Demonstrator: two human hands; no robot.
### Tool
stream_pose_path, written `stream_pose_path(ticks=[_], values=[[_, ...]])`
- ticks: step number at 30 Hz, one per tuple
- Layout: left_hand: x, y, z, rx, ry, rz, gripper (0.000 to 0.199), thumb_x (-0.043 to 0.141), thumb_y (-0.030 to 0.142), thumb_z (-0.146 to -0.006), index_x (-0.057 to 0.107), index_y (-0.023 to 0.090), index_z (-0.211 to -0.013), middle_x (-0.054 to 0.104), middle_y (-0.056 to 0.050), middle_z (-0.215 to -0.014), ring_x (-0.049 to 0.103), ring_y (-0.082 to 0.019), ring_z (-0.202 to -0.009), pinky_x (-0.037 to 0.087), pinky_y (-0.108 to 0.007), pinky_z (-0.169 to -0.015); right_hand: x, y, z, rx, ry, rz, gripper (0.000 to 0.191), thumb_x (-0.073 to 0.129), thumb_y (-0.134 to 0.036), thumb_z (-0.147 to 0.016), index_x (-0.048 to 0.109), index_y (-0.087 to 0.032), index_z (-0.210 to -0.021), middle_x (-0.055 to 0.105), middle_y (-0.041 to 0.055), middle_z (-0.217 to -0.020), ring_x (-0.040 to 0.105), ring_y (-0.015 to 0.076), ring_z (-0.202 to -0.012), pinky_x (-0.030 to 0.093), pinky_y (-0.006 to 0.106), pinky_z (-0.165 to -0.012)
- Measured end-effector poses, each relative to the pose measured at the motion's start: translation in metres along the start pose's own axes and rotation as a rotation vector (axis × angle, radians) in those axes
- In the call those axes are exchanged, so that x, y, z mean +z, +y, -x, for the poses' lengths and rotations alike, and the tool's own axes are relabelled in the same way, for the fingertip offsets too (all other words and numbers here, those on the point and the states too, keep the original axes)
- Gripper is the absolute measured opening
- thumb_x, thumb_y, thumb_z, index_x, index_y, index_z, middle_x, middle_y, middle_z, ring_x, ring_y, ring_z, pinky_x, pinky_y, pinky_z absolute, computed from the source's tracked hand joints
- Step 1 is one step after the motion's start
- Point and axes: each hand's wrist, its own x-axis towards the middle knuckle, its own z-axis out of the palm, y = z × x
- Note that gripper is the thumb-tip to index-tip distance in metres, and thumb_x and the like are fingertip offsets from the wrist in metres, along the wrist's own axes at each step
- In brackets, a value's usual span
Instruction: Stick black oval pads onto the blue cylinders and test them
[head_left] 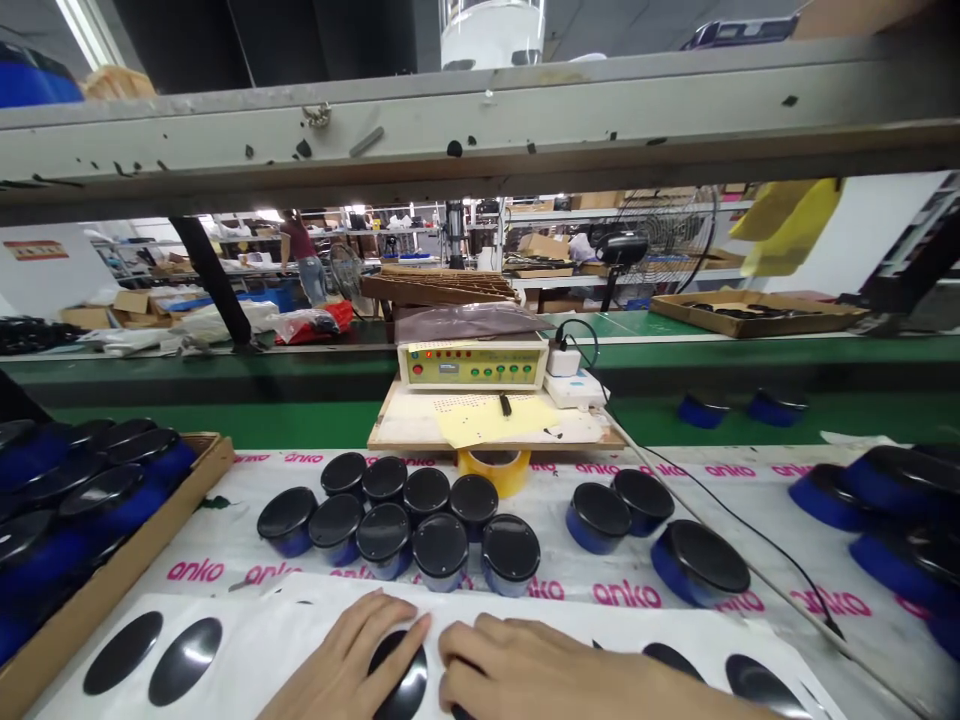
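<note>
While black-topped pots [440,545] crowd ahead, left hand [356,660] spans a disc [409,682], grip open — right hand [517,668], can't tell

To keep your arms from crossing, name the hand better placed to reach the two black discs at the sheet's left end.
Left, likely: the left hand rests on the sheet nearer those discs; the right hand would have to cross it.

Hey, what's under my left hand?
Part of a glossy black disc shows between the thumb and fingers of your left hand, over a white sheet. Whatever lies beneath the palm is hidden.
</note>
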Motion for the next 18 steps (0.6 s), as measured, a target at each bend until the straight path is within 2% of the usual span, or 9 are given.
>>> stream_pose_path(ticks=[4, 7, 9, 14, 18], values=[[0.000, -0.004, 0.003, -0.031, -0.025, 0.113, 0.058, 0.049, 0.056, -0.089, 0.048, 0.018, -0.132, 0.065, -0.008, -0.109, 0.057, -0.021, -0.103, 0.049, -0.028, -0.090, -0.019, 0.004, -0.014, -0.023, -0.103, -0.057, 0.018, 0.051, -0.019, -0.093, 0.054, -0.017, -0.111, 0.057, 0.0031, -0.117, 0.062, 0.0195, -0.092, 0.049, 0.027, -0.068], [-0.003, -0.004, 0.001, -0.037, -0.054, 0.163, 0.053, 0.053, 0.055, -0.087, 0.051, 0.022, -0.128, 0.064, -0.006, -0.110, 0.058, -0.021, -0.101, 0.049, -0.027, -0.089, -0.026, 0.004, -0.020, -0.075, -0.125, -0.048, 0.017, 0.050, -0.019, -0.093, 0.054, -0.018, -0.109, 0.058, 0.0021, -0.114, 0.063, 0.0175, -0.088, 0.047, 0.025, -0.063], [-0.006, -0.004, -0.002, -0.029, -0.056, 0.170, 0.056, 0.053, 0.059, -0.085, 0.053, 0.021, -0.126, 0.065, -0.005, -0.108, 0.059, -0.021, -0.098, 0.050, -0.027, -0.087, -0.023, 0.003, -0.021, -0.110, -0.058, 0.033, 0.014, 0.049, -0.022, -0.094, 0.055, -0.018, -0.106, 0.059, 0.0017, -0.108, 0.062, 0.0165, -0.084, 0.045, 0.026, -0.058], [-0.009, -0.003, -0.004, -0.042, -0.072, 0.193, 0.055, 0.050, 0.056, -0.088, 0.049, 0.022, -0.131, 0.066, -0.005, -0.107, 0.060, -0.021, -0.098, 0.051, -0.027, -0.087, -0.003, 0.002, -0.014, -0.155, 0.216, 0.312, 0.008, 0.054, -0.025, -0.092, 0.055, -0.017, -0.093, 0.058, 0.0001, -0.097, 0.057, 0.0136, -0.069, 0.038, 0.027, -0.042], [-0.001, 0.000, 0.003, -0.066, -0.098, 0.199, 0.053, 0.045, 0.049, -0.093, 0.040, 0.022, -0.139, 0.064, -0.006, -0.112, 0.057, -0.022, -0.105, 0.048, -0.031, -0.092, 0.009, -0.005, -0.008, -0.121, 0.327, 0.356, 0.010, 0.051, -0.025, -0.094, 0.055, -0.019, -0.087, 0.058, -0.0031, -0.084, 0.050, 0.0120, -0.058, 0.034, 0.026, -0.037]])
